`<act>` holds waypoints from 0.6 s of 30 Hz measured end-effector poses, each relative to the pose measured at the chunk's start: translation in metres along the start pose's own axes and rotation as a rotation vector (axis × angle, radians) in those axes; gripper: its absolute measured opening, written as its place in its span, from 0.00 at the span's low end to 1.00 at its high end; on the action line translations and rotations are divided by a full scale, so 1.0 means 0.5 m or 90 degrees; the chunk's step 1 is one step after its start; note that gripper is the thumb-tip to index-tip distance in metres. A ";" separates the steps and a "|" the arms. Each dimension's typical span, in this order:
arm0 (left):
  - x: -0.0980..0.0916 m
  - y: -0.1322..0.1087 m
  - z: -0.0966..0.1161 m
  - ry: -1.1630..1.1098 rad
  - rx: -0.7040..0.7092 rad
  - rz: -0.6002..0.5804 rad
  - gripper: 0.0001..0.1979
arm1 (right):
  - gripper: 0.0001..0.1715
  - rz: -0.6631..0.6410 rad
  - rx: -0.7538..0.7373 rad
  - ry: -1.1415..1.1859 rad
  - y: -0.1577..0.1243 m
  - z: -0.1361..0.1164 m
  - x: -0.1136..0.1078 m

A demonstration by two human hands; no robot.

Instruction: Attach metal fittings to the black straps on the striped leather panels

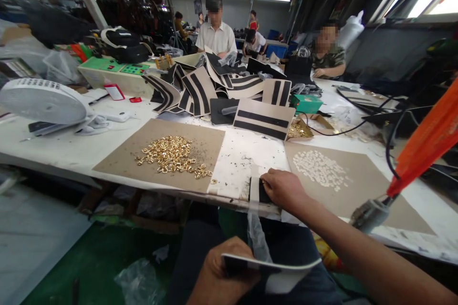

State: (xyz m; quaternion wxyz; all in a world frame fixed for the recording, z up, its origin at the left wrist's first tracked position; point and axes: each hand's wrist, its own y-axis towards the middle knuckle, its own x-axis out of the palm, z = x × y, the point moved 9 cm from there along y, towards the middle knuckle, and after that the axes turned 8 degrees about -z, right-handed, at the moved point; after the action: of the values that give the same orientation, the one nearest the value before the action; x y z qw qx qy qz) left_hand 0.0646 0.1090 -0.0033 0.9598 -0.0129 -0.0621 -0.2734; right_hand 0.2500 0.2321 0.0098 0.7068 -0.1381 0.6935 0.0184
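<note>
My left hand (222, 271) is low over my lap, closed on a flat pale card piece with a dark stripe (286, 269). My right hand (282, 188) rests at the table's front edge with its fingers curled on a small black strip piece (258, 190). A heap of gold metal rings (171, 155) lies on a brown cardboard sheet (118, 162) to the left of that hand. Small white pieces (322, 169) are spread on another cardboard sheet (361, 190) to its right.
Striped card panels (263, 119) are piled mid-table, with a green box (306, 103) and black cables (358, 126) behind. An orange-handled tool (415, 157) hangs at right. A white reel (41, 100) lies at left. Other people sit at the far side.
</note>
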 end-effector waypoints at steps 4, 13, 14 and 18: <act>-0.008 -0.005 -0.008 -0.001 -0.013 0.001 0.14 | 0.11 -0.017 -0.011 0.064 -0.001 0.004 -0.001; -0.011 -0.003 -0.010 -0.024 -0.012 0.001 0.12 | 0.10 0.011 -0.034 0.241 -0.007 0.028 -0.004; -0.010 -0.004 -0.010 -0.025 -0.011 0.002 0.12 | 0.10 0.012 -0.036 0.242 -0.006 0.027 -0.002; -0.009 -0.008 -0.011 -0.021 -0.005 0.006 0.11 | 0.12 0.015 -0.022 0.230 -0.001 0.029 -0.005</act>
State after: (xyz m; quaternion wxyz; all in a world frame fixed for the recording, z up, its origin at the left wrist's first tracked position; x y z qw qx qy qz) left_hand 0.0592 0.1075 -0.0091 0.9599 -0.0216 -0.0766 -0.2688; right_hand 0.2639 0.2354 0.0123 0.5678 -0.1433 0.8105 0.0134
